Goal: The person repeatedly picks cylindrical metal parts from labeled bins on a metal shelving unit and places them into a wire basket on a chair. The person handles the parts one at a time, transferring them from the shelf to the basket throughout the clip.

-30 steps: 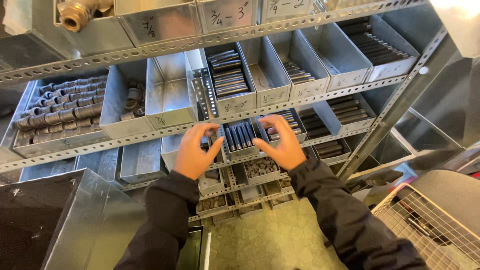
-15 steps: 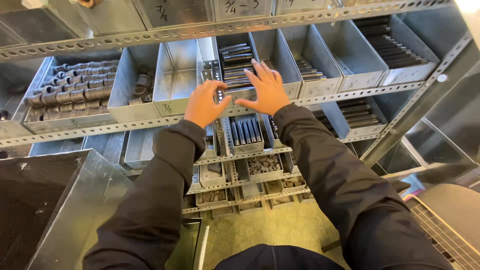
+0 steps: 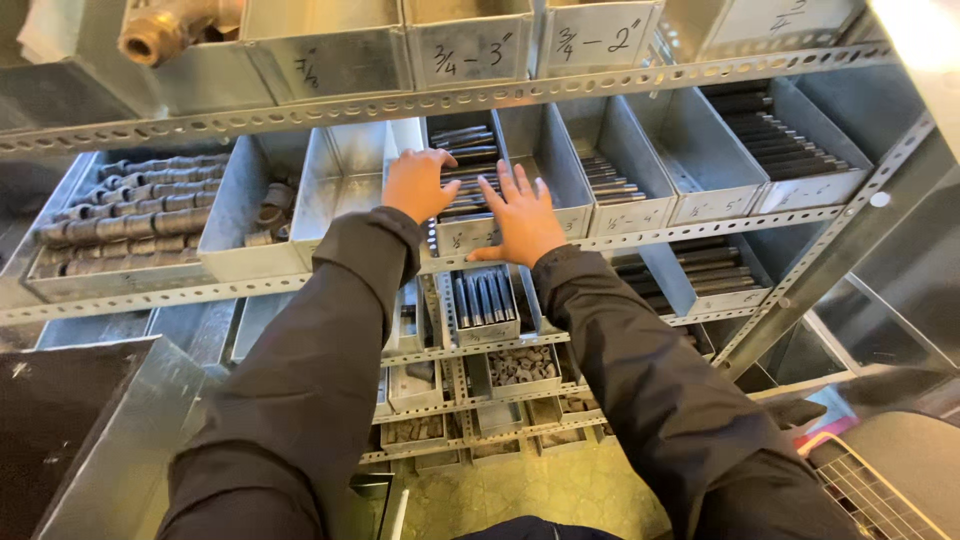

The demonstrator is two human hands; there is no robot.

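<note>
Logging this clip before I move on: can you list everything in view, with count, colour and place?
shelf rails: several, grey perforated metal, running across the frame
bins: many, grey sheet metal, in rows on every shelf level
pipe nipples: one stack, dark, in the middle bin under both hands
threaded fittings: many, dark grey, in the far left bin
long nipples: one row, black, in the right bin
short nipples: a few, dark, in the bin one shelf down
brass fitting: one, brass, top left bin
wire basket: one, pale wire, bottom right corner
floor: pale, patterned, below the shelves
sleeves: two, black
left hand: on the middle bin's rim
right hand: fingers spread over the middle bin's front
</note>
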